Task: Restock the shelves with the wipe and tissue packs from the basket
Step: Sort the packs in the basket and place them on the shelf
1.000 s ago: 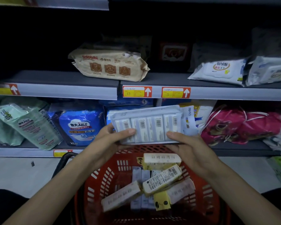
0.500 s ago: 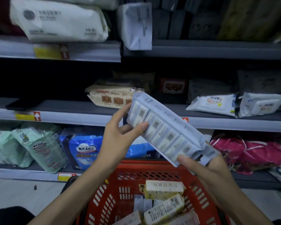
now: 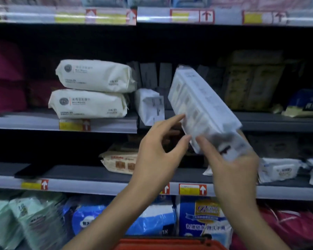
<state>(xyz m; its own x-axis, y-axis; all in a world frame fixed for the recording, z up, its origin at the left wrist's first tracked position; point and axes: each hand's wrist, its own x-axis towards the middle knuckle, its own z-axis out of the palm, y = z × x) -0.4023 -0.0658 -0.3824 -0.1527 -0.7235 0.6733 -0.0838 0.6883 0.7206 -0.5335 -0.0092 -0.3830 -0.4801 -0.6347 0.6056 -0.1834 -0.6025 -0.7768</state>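
Motion blurs the held tissue pack (image 3: pixel 202 107); the basket (image 3: pixel 170 244) is cropped below.

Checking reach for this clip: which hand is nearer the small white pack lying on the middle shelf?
Left. The left hand is just below and right of the small white pack; the right hand is farther right, holding the long multipack.

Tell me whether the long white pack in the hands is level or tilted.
Tilted: the long white pack slants, far end raised toward the shelf, near end low in the right hand.
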